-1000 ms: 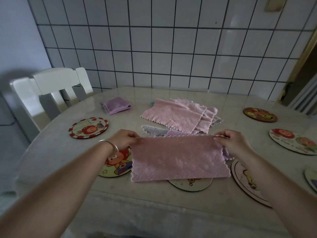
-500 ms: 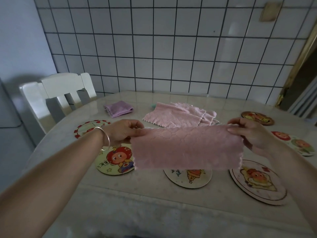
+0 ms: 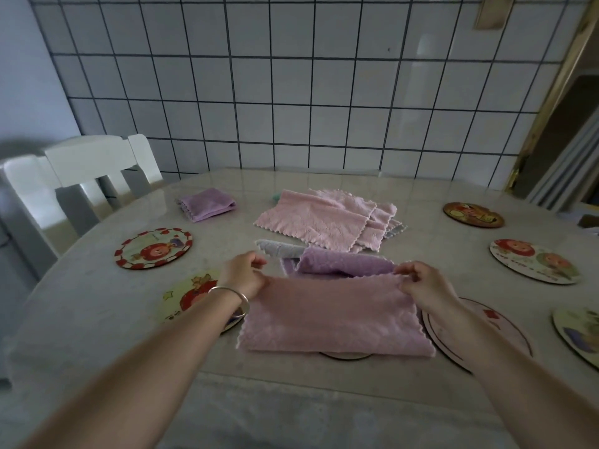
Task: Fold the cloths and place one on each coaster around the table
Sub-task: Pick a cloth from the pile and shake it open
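Note:
A pink cloth (image 3: 334, 315) lies folded in half on the table's near side, covering most of a round coaster (image 3: 345, 355). My left hand (image 3: 243, 275) pinches its far left corner and my right hand (image 3: 424, 283) pinches its far right corner. Behind it lie a purple cloth (image 3: 343, 264), a grey cloth (image 3: 278, 248) and a loose pile of pink cloths (image 3: 324, 218). A folded purple cloth (image 3: 207, 204) rests at the far left. Several cartoon coasters ring the table, among them a red-rimmed coaster (image 3: 154, 247) and a yellow coaster (image 3: 191, 296) on the left.
More coasters lie on the right: a dark coaster (image 3: 473, 214), a pale coaster (image 3: 534, 260), a large coaster (image 3: 486, 328) under my right forearm and an edge coaster (image 3: 580, 332). A white chair (image 3: 81, 176) stands at the left. A tiled wall (image 3: 291, 85) backs the table.
The pink cloth was held up stretched between both hands half a second ago; now it is lowered onto the table, folded in half, with both hands still on its far corners.

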